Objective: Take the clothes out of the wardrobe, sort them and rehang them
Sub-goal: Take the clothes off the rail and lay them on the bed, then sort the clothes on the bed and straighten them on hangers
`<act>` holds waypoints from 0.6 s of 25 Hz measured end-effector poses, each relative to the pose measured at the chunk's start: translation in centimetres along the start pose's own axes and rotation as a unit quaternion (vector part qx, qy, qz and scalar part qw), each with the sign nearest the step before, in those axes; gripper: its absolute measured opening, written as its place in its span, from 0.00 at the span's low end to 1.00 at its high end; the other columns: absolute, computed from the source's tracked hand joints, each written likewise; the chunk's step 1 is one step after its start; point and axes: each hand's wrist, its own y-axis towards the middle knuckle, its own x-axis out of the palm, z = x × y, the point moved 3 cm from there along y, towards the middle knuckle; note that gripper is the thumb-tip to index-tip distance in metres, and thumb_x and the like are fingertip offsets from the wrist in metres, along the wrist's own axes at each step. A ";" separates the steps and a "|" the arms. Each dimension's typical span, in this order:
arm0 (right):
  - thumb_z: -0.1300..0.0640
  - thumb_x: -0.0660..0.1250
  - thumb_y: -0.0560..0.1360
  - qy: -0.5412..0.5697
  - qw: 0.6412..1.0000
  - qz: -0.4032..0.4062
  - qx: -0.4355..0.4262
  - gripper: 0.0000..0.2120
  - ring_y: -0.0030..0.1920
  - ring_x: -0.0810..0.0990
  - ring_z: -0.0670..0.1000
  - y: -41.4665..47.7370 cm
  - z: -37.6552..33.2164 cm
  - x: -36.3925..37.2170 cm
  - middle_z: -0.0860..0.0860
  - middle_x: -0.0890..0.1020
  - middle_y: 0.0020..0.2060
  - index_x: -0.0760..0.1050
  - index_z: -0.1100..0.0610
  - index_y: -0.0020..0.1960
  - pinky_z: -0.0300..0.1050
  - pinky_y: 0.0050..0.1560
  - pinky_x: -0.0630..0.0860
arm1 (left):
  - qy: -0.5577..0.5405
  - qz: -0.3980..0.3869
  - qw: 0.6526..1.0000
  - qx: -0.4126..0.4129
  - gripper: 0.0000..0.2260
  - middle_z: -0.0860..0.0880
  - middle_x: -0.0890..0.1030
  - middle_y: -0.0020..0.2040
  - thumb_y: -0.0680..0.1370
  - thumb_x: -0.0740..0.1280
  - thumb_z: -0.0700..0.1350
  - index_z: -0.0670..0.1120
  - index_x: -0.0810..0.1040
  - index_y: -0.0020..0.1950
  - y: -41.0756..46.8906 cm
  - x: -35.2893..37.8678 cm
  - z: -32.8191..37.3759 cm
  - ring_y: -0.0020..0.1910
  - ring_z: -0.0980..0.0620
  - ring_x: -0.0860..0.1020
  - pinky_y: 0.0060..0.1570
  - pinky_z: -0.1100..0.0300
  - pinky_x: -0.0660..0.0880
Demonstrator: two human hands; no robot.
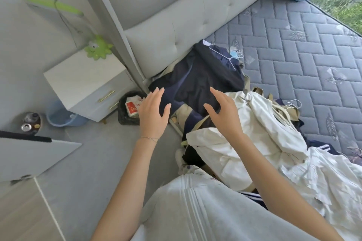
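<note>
Grey trousers [195, 211] sit lowest in view, with both bare forearms reaching forward above them. Left hand [153, 111] and right hand [223, 113] hover palm-down, fingers straight and spread, holding nothing. Beneath the right wrist lies a white garment [244, 143]; just beyond the fingertips, a dark navy garment [203, 76] is heaped on the mattress [293, 45] against the headboard [176, 25].

The mattress [293, 55] is quilted grey-blue cloth, matt, stitched in a herringbone pattern. The headboard [176, 15] is pale, smooth, button-tufted upholstery. The navy garment [205, 76] is soft matt cloth; the white garment [244, 139] is thin, creased cloth. The nightstand [84, 78] has a smooth white finish and shiny brass-coloured metal handles [106, 96].
</note>
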 end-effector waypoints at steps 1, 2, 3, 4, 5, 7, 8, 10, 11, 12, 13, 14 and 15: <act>0.51 0.66 0.78 -0.003 1.000 0.000 0.007 0.25 0.70 0.68 0.51 1.8 0.0 0.1 0.48 0.73 0.69 0.66 0.50 0.74 0.52 0.70 0.67 | -0.001 -0.007 1.000 0.007 0.22 0.46 0.69 0.73 0.81 0.62 0.51 0.46 0.67 0.74 2.1 0.2 -0.2 0.74 0.46 0.65 0.71 0.45 0.64; 0.52 0.66 0.78 -0.006 1.000 -0.004 0.007 0.25 0.70 0.68 0.51 3.4 -0.2 0.2 0.48 0.73 0.69 0.66 0.51 0.74 0.52 0.70 0.67 | 0.002 -0.010 1.000 0.015 0.22 0.46 0.70 0.73 0.80 0.61 0.51 0.46 0.67 0.74 4.0 0.4 -0.3 0.73 0.45 0.65 0.70 0.44 0.65; 0.52 0.67 0.78 -0.009 1.000 -0.006 0.005 0.25 0.70 0.68 0.52 4.9 -0.3 0.3 0.48 0.73 0.69 0.66 0.51 0.74 0.53 0.70 0.67 | 0.005 -0.010 1.000 0.023 0.23 0.46 0.70 0.73 0.80 0.60 0.52 0.47 0.68 0.74 5.8 0.5 -0.3 0.73 0.45 0.66 0.69 0.43 0.66; 0.53 0.67 0.78 -0.010 1.000 -0.006 0.007 0.25 0.70 0.68 0.52 6.4 -0.5 0.4 0.49 0.73 0.69 0.67 0.52 0.74 0.53 0.70 0.67 | 0.003 -0.012 1.000 0.027 0.23 0.46 0.70 0.73 0.80 0.60 0.52 0.47 0.67 0.74 7.6 0.7 -0.4 0.73 0.45 0.66 0.69 0.43 0.67; 0.53 0.67 0.78 -0.011 1.000 -0.003 0.012 0.25 0.70 0.68 0.53 7.6 -0.5 0.3 0.49 0.73 0.69 0.67 0.53 0.73 0.52 0.70 0.67 | -0.002 -0.017 0.999 0.028 0.23 0.46 0.70 0.73 0.80 0.59 0.53 0.47 0.67 0.74 9.1 0.9 -0.6 0.73 0.46 0.66 0.69 0.43 0.66; 0.53 0.67 0.78 -0.014 1.000 0.006 0.028 0.25 0.70 0.68 0.52 9.9 -0.4 0.4 0.49 0.73 0.69 0.67 0.53 0.73 0.50 0.71 0.66 | -0.007 -0.033 0.999 0.037 0.22 0.46 0.69 0.73 0.81 0.60 0.52 0.47 0.67 0.74 12.1 1.5 -0.8 0.73 0.46 0.65 0.70 0.43 0.65; 0.53 0.67 0.78 -0.019 0.999 0.011 0.036 0.25 0.70 0.68 0.52 10.9 -0.3 0.5 0.49 0.73 0.69 0.67 0.52 0.73 0.49 0.71 0.66 | -0.006 -0.040 0.998 0.046 0.22 0.46 0.69 0.73 0.81 0.61 0.51 0.47 0.67 0.74 13.5 1.9 -0.9 0.73 0.46 0.65 0.70 0.44 0.65; 0.53 0.67 0.78 -0.028 0.997 0.025 0.062 0.25 0.70 0.68 0.51 12.8 0.3 0.7 0.49 0.73 0.69 0.67 0.52 0.73 0.47 0.70 0.65 | -0.012 -0.059 0.996 0.060 0.22 0.47 0.69 0.73 0.81 0.62 0.50 0.47 0.67 0.74 16.4 2.8 -1.3 0.73 0.46 0.66 0.70 0.45 0.64; 0.52 0.67 0.78 -0.029 0.996 0.035 0.080 0.25 0.70 0.68 0.51 13.9 0.7 0.9 0.48 0.73 0.69 0.67 0.52 0.73 0.47 0.70 0.65 | -0.011 -0.074 0.995 0.069 0.22 0.47 0.69 0.73 0.81 0.62 0.50 0.48 0.67 0.74 18.2 3.4 -1.6 0.73 0.46 0.66 0.70 0.45 0.64; 0.52 0.67 0.78 -0.028 0.994 0.044 0.099 0.25 0.70 0.67 0.51 14.7 1.1 1.2 0.48 0.73 0.69 0.67 0.52 0.73 0.48 0.70 0.66 | -0.008 -0.091 0.993 0.079 0.22 0.48 0.69 0.74 0.81 0.62 0.50 0.48 0.66 0.74 19.7 4.0 -1.8 0.73 0.47 0.66 0.70 0.45 0.64; 0.52 0.66 0.78 -0.028 0.991 0.055 0.117 0.25 0.70 0.67 0.51 15.5 1.6 1.5 0.48 0.72 0.69 0.67 0.52 0.74 0.48 0.70 0.66 | -0.009 -0.110 0.990 0.090 0.22 0.48 0.68 0.74 0.81 0.61 0.50 0.48 0.65 0.75 21.3 4.7 -1.9 0.73 0.47 0.65 0.71 0.45 0.64; 0.52 0.66 0.78 -0.030 0.988 0.067 0.136 0.25 0.70 0.67 0.51 16.3 2.0 1.7 0.48 0.72 0.69 0.67 0.51 0.74 0.48 0.70 0.65 | -0.012 -0.133 0.986 0.099 0.22 0.48 0.68 0.74 0.81 0.61 0.51 0.48 0.65 0.75 23.0 5.4 -2.0 0.74 0.47 0.65 0.71 0.45 0.63; 0.52 0.66 0.78 -0.033 0.984 0.079 0.156 0.25 0.70 0.68 0.51 17.0 2.4 1.9 0.48 0.72 0.69 0.67 0.51 0.74 0.47 0.70 0.65 | -0.015 -0.155 0.982 0.109 0.22 0.48 0.67 0.75 0.82 0.61 0.51 0.48 0.64 0.75 24.5 6.1 -2.1 0.74 0.47 0.64 0.72 0.45 0.63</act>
